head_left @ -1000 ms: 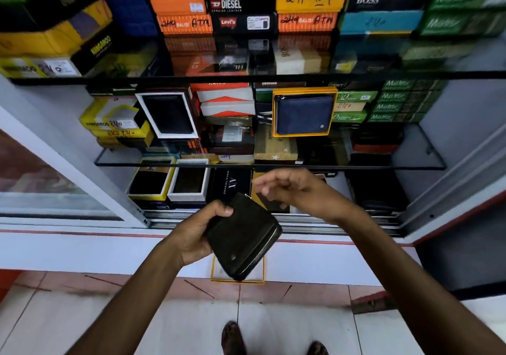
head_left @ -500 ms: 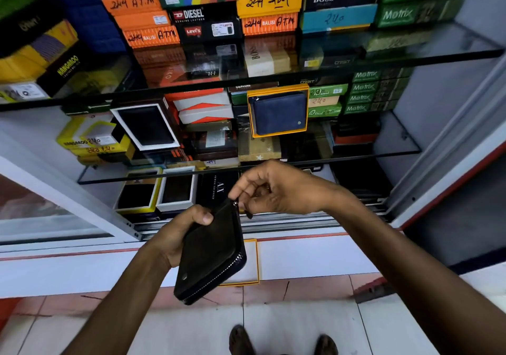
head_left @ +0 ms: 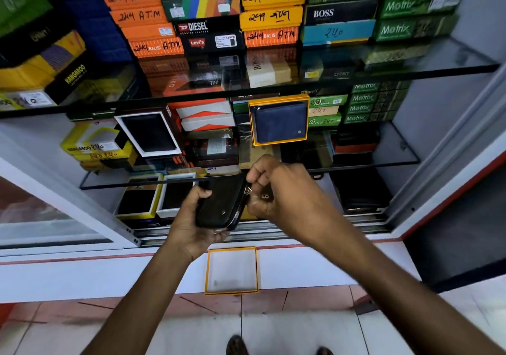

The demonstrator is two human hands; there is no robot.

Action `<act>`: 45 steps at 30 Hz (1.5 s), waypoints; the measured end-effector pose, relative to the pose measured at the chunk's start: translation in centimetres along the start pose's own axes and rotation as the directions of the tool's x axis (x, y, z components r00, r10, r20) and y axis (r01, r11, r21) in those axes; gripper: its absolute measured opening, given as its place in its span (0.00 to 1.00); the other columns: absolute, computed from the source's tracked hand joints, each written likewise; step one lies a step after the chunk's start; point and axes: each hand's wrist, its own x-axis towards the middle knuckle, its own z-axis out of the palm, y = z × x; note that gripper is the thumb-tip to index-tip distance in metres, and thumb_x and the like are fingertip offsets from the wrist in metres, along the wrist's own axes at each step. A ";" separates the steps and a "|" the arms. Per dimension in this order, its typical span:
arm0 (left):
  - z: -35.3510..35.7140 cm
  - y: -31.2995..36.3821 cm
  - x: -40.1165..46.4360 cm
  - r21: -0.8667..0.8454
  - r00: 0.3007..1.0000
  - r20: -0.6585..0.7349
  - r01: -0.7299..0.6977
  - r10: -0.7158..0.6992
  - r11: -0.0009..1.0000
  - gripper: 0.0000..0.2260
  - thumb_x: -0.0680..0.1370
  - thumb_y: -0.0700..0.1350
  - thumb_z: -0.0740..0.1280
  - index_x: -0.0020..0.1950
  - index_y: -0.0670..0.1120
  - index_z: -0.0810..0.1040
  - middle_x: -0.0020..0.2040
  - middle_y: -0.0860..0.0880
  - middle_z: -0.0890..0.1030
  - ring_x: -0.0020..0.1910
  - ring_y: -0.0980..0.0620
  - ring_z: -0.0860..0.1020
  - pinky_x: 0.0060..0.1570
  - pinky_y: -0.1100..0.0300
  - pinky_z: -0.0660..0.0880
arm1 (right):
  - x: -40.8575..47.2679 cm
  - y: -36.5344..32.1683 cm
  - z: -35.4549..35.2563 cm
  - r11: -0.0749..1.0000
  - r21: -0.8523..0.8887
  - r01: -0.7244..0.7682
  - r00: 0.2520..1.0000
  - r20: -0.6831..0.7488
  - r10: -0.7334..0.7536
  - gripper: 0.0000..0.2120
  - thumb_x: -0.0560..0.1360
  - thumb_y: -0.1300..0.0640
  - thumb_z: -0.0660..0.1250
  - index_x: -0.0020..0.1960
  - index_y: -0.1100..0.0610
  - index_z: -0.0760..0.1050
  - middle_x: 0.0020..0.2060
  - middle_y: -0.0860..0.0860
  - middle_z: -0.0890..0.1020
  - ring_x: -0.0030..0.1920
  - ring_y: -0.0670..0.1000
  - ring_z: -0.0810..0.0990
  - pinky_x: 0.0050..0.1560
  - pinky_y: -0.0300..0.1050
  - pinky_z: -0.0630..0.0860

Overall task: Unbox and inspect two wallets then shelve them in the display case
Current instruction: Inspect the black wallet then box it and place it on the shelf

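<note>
Glass shelves (head_left: 273,169) full of bright boxes fill the far wall. Near them, the left hand (head_left: 191,217) wraps around a black wallet (head_left: 220,204). The right hand (head_left: 282,190) pinches its zip pull (head_left: 248,190). Farther up sits a blue wallet (head_left: 279,121) in an orange box. Below, an empty orange tray (head_left: 232,271) rests on the white ledge (head_left: 82,278).
</note>
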 end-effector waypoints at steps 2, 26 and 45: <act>0.8 -0.3 0.2 -0.019 0.997 -0.076 -0.008 0.006 1.000 0.15 0.71 0.51 0.64 0.53 0.44 0.77 0.41 0.45 0.83 0.39 0.48 0.78 0.42 0.53 0.73 | -0.9 -0.4 1.4 1.000 -0.028 0.001 0.993 -0.119 -0.004 0.13 0.69 0.60 0.69 0.51 0.51 0.72 0.39 0.46 0.81 0.42 0.48 0.79 0.43 0.45 0.76; 6.2 -2.1 0.6 -0.078 0.992 -0.043 -0.117 0.114 0.990 0.22 0.77 0.57 0.62 0.64 0.44 0.77 0.58 0.40 0.83 0.57 0.41 0.81 0.53 0.50 0.76 | -2.2 3.3 6.1 0.993 0.077 -0.085 0.881 -0.460 0.111 0.17 0.66 0.54 0.71 0.39 0.46 0.61 0.37 0.45 0.82 0.40 0.33 0.74 0.36 0.29 0.67; 3.9 -0.6 -1.3 -0.359 0.830 0.528 0.026 0.180 0.933 0.19 0.80 0.47 0.63 0.63 0.35 0.77 0.55 0.35 0.83 0.55 0.41 0.82 0.56 0.48 0.79 | -3.8 2.5 7.2 0.906 -0.090 0.414 0.640 -0.679 -0.359 0.08 0.76 0.61 0.66 0.45 0.59 0.85 0.45 0.54 0.84 0.47 0.49 0.81 0.51 0.33 0.75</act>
